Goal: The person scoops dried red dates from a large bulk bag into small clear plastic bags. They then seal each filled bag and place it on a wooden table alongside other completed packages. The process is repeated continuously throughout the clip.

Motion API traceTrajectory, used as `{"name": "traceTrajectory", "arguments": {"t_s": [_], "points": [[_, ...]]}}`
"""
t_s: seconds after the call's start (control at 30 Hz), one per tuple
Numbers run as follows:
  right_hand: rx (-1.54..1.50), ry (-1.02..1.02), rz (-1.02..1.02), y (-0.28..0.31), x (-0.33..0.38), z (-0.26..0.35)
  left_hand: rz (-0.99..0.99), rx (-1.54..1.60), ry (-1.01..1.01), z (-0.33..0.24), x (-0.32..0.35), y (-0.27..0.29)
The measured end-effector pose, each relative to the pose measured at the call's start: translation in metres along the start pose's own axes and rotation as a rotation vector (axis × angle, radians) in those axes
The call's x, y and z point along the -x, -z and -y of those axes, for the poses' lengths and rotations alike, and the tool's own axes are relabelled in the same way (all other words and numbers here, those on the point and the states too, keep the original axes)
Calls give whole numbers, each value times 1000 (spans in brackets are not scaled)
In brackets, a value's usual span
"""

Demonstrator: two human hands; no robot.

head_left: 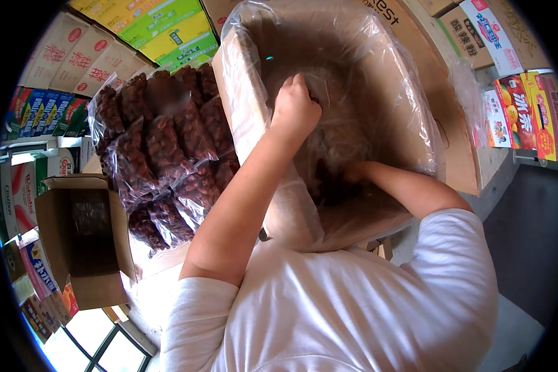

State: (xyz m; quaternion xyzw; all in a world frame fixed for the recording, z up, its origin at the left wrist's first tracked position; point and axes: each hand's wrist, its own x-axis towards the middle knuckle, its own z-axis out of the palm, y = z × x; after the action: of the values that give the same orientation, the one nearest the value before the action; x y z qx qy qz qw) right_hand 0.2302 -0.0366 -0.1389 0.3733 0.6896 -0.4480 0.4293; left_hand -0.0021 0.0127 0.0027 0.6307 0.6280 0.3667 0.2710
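Left hand [296, 106] clenched on plastic liner [242, 93]; right hand unclear behind it, bagged dates [161, 142] beside.

We see stacked cartons [80, 53] filling the upper left of the frame, white ones beside green and yellow ones [167, 28]. Down the left edge more printed boxes [25, 192] crowd together, and an open brown carton [84, 239] sits among them. At the lower left a dark-framed window [99, 347] glows with bright daylight. Upper right, we've got colourful fruit-drink cartons [524, 115]; below them, grey floor [527, 242].
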Motion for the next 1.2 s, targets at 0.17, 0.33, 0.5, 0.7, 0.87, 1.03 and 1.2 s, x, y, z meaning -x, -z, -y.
{"name": "traceTrajectory", "arguments": {"t_s": [0.17,0.33,0.5,0.7,0.87,1.03,1.2], "points": [[-571,-164,-240,-10,12,3,36,-23,32,-2,0,4],[-725,-154,-283,-19,14,24,10,-36,14,-1,2,1],[-557,-161,-114,-21,10,40,32,-55,37,-7,2,6],[-814,-110,-139,22,40,62,16,-41,1,-5,2,3],[-336,331,-429,14,17,44,21,-35,-10,-5,1,4],[139,186,-378,9,-16,1,57,-45,19,-4,1,3],[180,-73,-510,20,13,13,34,-68,5,-5,3,3]]}}
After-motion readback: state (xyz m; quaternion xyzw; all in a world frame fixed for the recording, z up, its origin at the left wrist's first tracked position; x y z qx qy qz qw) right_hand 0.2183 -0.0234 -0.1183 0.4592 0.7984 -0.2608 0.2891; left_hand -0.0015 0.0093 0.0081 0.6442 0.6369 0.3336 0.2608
